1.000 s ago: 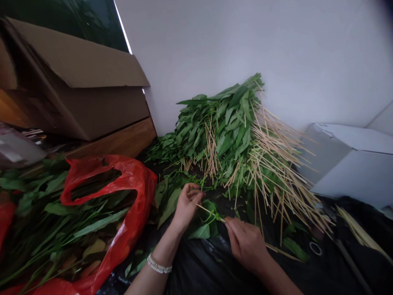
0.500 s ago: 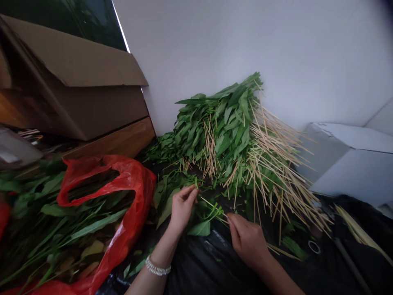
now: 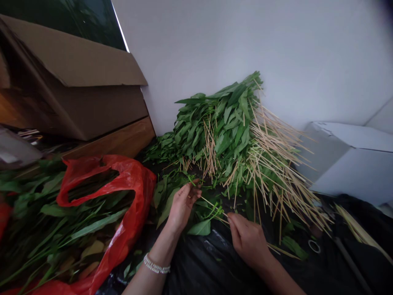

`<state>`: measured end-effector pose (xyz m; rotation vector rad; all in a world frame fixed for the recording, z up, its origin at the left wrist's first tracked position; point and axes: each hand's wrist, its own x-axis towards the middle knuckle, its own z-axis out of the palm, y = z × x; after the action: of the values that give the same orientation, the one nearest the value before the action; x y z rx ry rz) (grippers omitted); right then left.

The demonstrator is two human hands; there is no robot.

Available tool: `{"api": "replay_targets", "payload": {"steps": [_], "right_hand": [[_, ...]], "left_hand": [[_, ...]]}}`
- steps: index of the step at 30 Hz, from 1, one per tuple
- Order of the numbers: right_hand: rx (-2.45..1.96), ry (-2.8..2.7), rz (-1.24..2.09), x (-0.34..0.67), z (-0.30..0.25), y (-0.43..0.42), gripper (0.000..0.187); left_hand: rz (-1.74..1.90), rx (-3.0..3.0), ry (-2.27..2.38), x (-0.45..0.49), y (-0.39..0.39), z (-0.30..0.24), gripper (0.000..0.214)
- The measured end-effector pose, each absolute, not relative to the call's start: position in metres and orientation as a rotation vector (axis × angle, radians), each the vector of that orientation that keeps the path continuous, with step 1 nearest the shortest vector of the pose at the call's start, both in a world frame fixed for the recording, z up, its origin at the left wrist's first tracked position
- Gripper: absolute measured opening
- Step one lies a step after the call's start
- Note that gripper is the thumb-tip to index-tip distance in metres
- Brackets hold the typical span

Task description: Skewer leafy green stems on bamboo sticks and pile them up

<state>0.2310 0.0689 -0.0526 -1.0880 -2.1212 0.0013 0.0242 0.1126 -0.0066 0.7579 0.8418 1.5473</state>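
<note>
My right hand (image 3: 248,239) pinches a thin bamboo skewer (image 3: 215,207) that slants up to the left with green leaves threaded on it. My left hand (image 3: 183,203), a bead bracelet on its wrist, is closed on a small green leaf stem at the skewer's far end. Both hands rest over black plastic sheeting (image 3: 208,266). Just behind them a big heap of skewered leaves (image 3: 233,131) leans on the white wall, stick ends fanning to the right.
A red plastic bag (image 3: 129,192) full of loose green leaves lies at the left. Cardboard boxes (image 3: 80,90) stand behind it on a wooden ledge. A white box (image 3: 350,159) stands at the right, with a small tape ring (image 3: 313,246) on the sheeting.
My left hand rose slightly and turned palm-up around a leaf stem. My right hand slid a little up and to the right along the skewer.
</note>
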Motion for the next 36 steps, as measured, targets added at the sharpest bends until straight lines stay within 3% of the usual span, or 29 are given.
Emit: {"api": "replay_targets", "payload": {"steps": [5,8,14,20,36], "right_hand": [[-1.082,-2.077,-0.025,0.236,-0.049,0.072,0.02],[-1.084,-2.058,-0.047,0.237,-0.048,0.073,0.02],[-1.098,-2.082,-0.008,0.235,-0.048,0.071,0.022],[-1.121,-2.097,-0.026,0.236,-0.051,0.072,0.022],[-1.161,-2.085,-0.061,0.235,-0.05,0.072,0.024]], "left_hand": [[1.883,0.885,1.226,0.013,0.116,-0.014,0.028],[1.905,1.141,1.429,0.008,0.117,-0.016,0.026],[1.527,1.298,1.285,0.018,0.116,-0.018,0.024],[1.411,1.191,1.207,0.031,0.11,-0.016,0.024],[1.422,1.02,1.078,0.035,0.108,-0.013,0.028]]}}
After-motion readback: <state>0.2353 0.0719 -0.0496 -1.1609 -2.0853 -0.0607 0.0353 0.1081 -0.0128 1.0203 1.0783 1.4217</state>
